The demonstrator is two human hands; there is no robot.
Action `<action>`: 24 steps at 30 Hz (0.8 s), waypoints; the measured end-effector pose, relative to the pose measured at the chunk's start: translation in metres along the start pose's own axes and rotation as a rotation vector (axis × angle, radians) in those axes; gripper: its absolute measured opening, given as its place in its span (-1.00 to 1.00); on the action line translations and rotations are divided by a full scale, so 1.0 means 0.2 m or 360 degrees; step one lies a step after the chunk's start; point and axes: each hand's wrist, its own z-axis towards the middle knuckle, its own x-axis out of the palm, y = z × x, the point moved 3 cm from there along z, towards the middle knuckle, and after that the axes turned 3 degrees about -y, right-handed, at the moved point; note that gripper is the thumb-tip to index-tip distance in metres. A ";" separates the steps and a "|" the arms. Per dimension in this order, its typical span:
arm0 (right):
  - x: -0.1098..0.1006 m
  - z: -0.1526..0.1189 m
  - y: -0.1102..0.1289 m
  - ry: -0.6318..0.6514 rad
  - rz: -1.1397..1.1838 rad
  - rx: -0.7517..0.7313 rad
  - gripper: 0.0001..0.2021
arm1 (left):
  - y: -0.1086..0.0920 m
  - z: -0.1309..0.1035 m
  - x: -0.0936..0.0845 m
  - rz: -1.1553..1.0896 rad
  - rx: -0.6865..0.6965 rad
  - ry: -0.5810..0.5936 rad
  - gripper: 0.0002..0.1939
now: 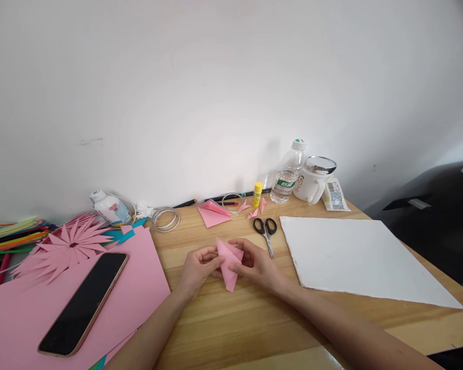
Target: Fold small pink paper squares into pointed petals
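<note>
Between my two hands is a piece of folded pink paper (228, 262), held just above the wooden table and coming to points at top and bottom. My left hand (201, 267) pinches its left edge, thumb in front and fingers behind. On the other side my right hand (256, 263) grips the right edge, its thumb lying on the front face. Fingers behind the paper are partly hidden. Black-handled scissors (267, 231) lie just beyond my right hand. Farther back are a stack of folded pink paper (215, 213), small pink scraps (252, 213) and a yellow glue stick (257, 195).
At left, a phone (84, 303) rests on large pink sheets (142, 272), near a pink paper pinwheel shape (74, 244) and a white bottle (111, 208). Tape rolls (165, 220), a water bottle (287, 174) and a mug (312, 182) stand along the wall. A white board (362, 259) lies right.
</note>
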 end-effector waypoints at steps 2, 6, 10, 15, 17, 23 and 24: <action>0.00 0.00 0.01 -0.0004 0.0061 -0.0006 -0.51 | -0.01 0.00 0.01 -0.0020 0.0007 0.0001 -0.60; -0.02 0.00 0.02 -0.0077 0.0015 -0.0060 -0.61 | -0.02 -0.01 0.02 -0.0012 0.0050 0.0119 -0.64; -0.02 0.00 0.03 -0.0060 -0.0021 -0.0107 -0.68 | -0.02 0.00 0.01 -0.0008 0.0063 0.0133 -0.66; -0.02 0.01 0.00 -0.0215 0.0026 0.0006 -0.60 | 0.00 0.01 0.01 -0.0056 0.0032 0.0034 -0.70; -0.03 0.01 0.00 -0.0236 0.0029 0.0026 -0.66 | 0.01 0.01 0.01 -0.0063 0.0042 0.0030 -0.68; -0.03 0.00 0.02 -0.0236 0.0021 0.0081 -0.69 | -0.01 0.00 0.02 -0.0073 0.0065 0.0127 -0.68; -0.04 0.00 0.02 -0.0241 0.0015 0.0094 -0.68 | -0.01 -0.01 0.02 -0.0072 0.0053 0.0148 -0.68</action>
